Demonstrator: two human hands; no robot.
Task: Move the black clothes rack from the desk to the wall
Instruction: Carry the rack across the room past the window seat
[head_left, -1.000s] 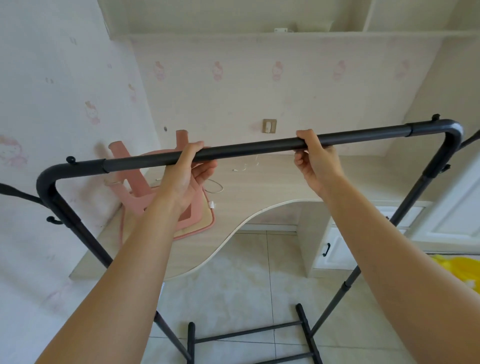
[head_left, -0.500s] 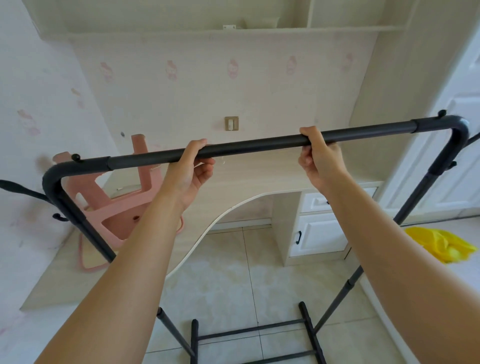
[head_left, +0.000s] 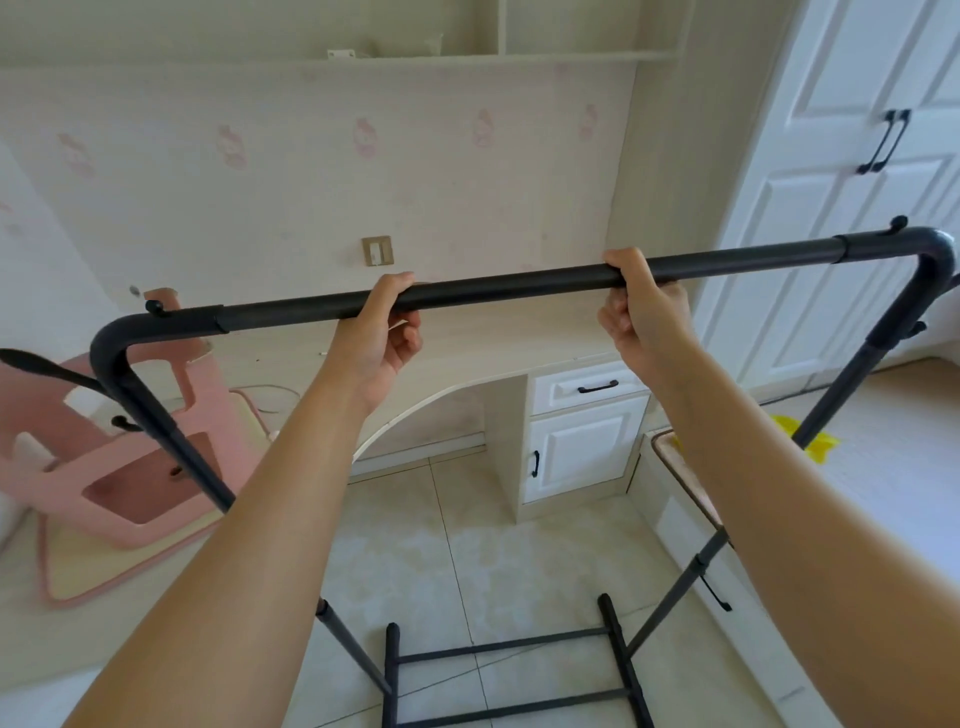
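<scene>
The black clothes rack (head_left: 514, 287) fills the view, its top bar running left to right at chest height. My left hand (head_left: 382, 332) grips the bar left of its middle and my right hand (head_left: 641, 314) grips it right of the middle. Both uprights slope down to a black base frame (head_left: 509, 670) over the tiled floor. The curved beige desk (head_left: 467, 348) lies just beyond the bar, and behind it stands the pale wallpapered wall (head_left: 311, 171).
A pink chair (head_left: 104, 467) lies overturned on the desk's left part. White drawers (head_left: 587, 431) sit under the desk. White wardrobe doors (head_left: 857, 182) stand at the right, a yellow cloth (head_left: 810, 441) on the floor below them. A low padded edge (head_left: 680, 473) is near the right upright.
The view has swung to the right: the desk, chair and wall have slid left, and the wardrobe doors have come into sight. Both hands keep the same grip on the bar.
</scene>
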